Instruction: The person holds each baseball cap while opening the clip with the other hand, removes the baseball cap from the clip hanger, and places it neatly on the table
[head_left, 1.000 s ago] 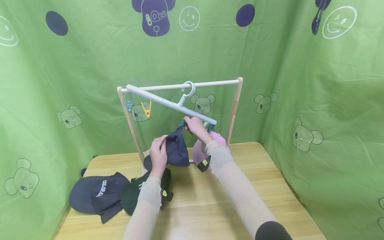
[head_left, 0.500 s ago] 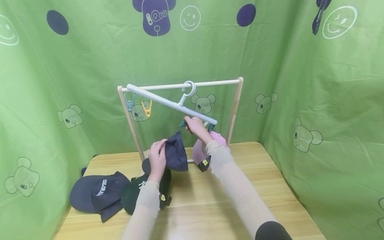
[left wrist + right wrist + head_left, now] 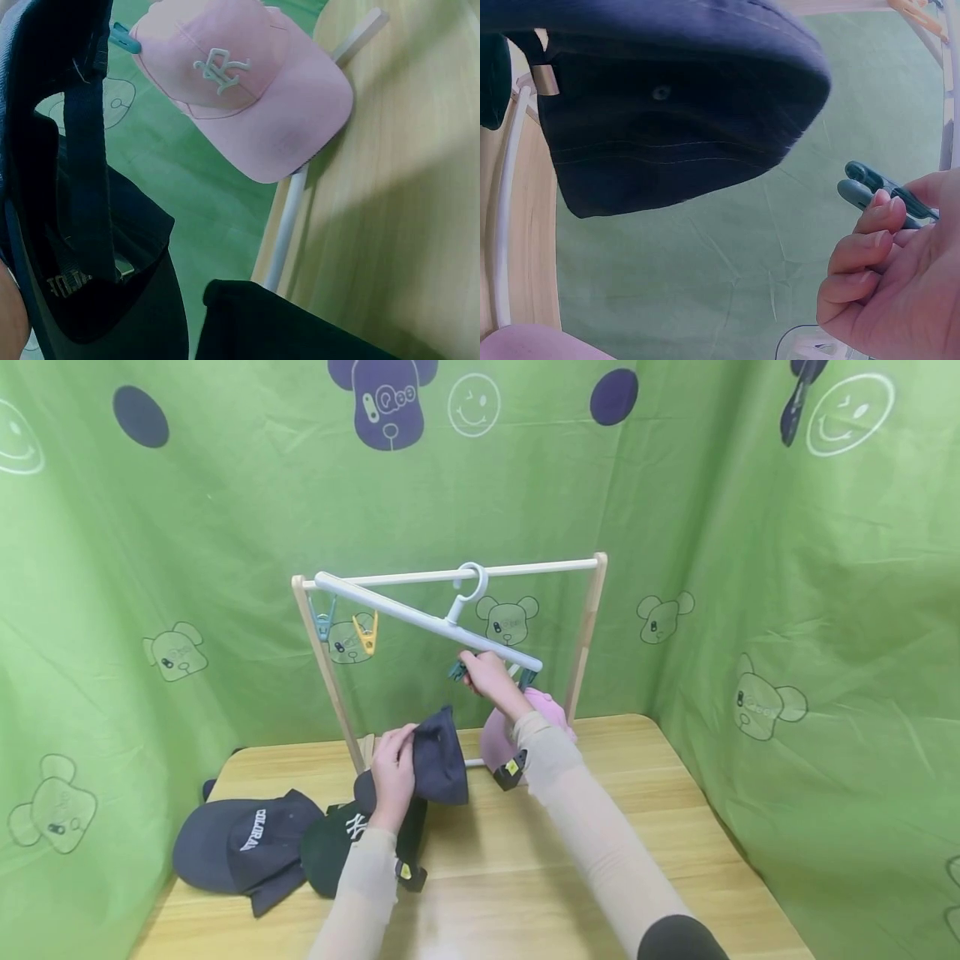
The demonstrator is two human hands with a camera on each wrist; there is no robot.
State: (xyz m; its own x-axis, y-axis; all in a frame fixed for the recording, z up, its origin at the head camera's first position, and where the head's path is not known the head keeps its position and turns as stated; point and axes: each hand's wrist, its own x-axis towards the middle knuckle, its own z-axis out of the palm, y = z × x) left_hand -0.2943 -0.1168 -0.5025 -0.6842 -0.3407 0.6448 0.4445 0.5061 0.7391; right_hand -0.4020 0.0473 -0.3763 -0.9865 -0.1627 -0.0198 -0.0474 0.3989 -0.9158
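Observation:
My left hand [image 3: 393, 770] grips a navy baseball cap [image 3: 442, 762] at its side, in front of the rack and just above the table. In the right wrist view the cap's hollow underside and stitched band face the camera. My right hand [image 3: 489, 678] pinches a dark green clothes clip [image 3: 877, 191] beneath the lower arm of a pale blue hanger [image 3: 405, 612]. Nothing sits in the clip's jaws, and the navy cap is apart from it. A pink cap [image 3: 247, 90] hangs to the right from another green clip [image 3: 527, 677].
The hanger tilts down to the right on a wooden rack [image 3: 587, 627]. A blue clip [image 3: 323, 625] and a yellow clip [image 3: 367, 635] hang at its left. A dark lettered cap [image 3: 247, 843] and a dark green cap [image 3: 330, 852] lie on the table [image 3: 600, 810] at left.
The navy cap has come away from the green clip and moved down with my left hand. My right hand has stayed in place with the clip.

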